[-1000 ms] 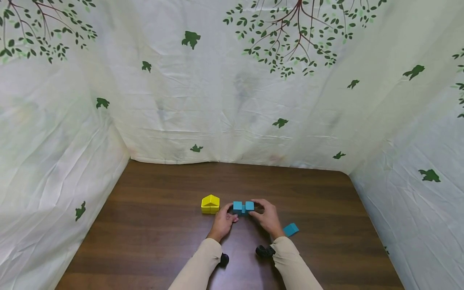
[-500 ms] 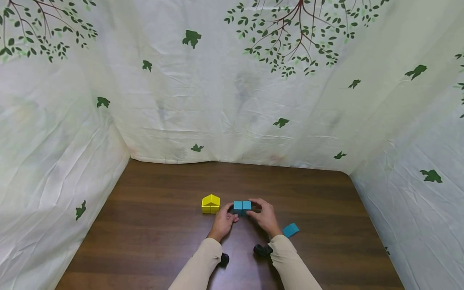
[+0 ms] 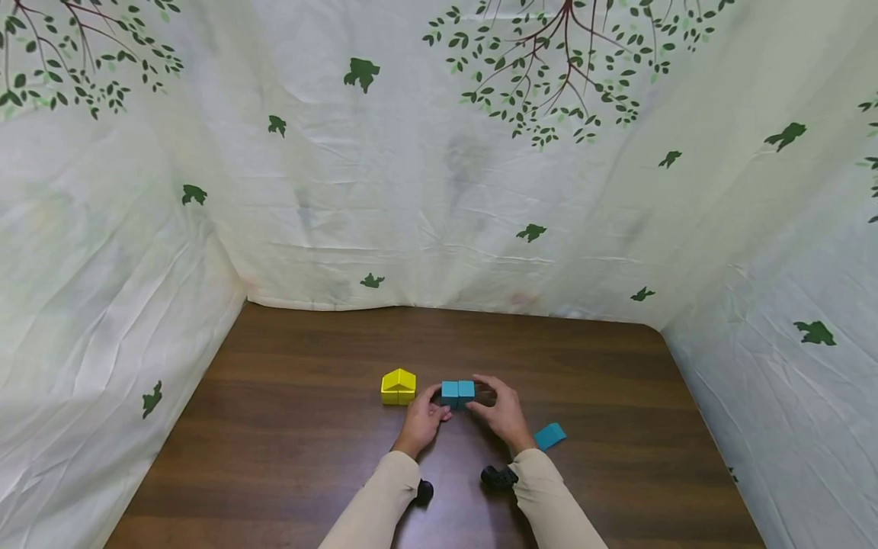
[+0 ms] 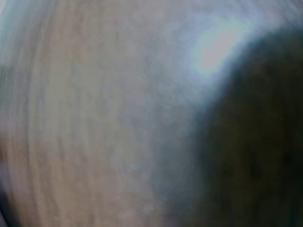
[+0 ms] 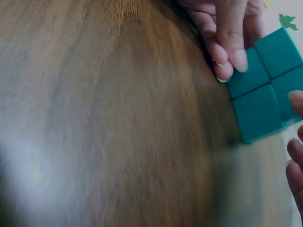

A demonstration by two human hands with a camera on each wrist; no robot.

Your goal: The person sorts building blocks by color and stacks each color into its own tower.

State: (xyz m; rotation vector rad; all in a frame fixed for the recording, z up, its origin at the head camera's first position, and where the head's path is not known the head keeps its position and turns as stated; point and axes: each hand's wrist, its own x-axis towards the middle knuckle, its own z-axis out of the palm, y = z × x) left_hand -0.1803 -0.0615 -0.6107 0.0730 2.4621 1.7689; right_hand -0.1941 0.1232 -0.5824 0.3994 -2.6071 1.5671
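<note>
Several blue cube blocks (image 3: 450, 390) stand as a two-by-two stack at the middle of the table, their faces flush together in the right wrist view. My left hand (image 3: 420, 423) grips the stack's left side, its thumb on the front face of a block. From the other side my right hand (image 3: 506, 414) pinches the upper right blue block (image 5: 286, 90), its thumb (image 5: 296, 97) on the front. The right hand's other fingers hang curled below. In the left wrist view only blurred wood and a dark shape show.
Left of the stack sits a yellow block house (image 3: 398, 387) with a peaked top. A loose blue block (image 3: 550, 435) lies beside my right wrist. White cloth (image 3: 439, 191) with printed leaves borders the wooden table (image 3: 309, 457).
The upper right blue block has slid left against its neighbour, closing the gap between them. My right hand moved slightly left with it; the left hand has stayed in place.
</note>
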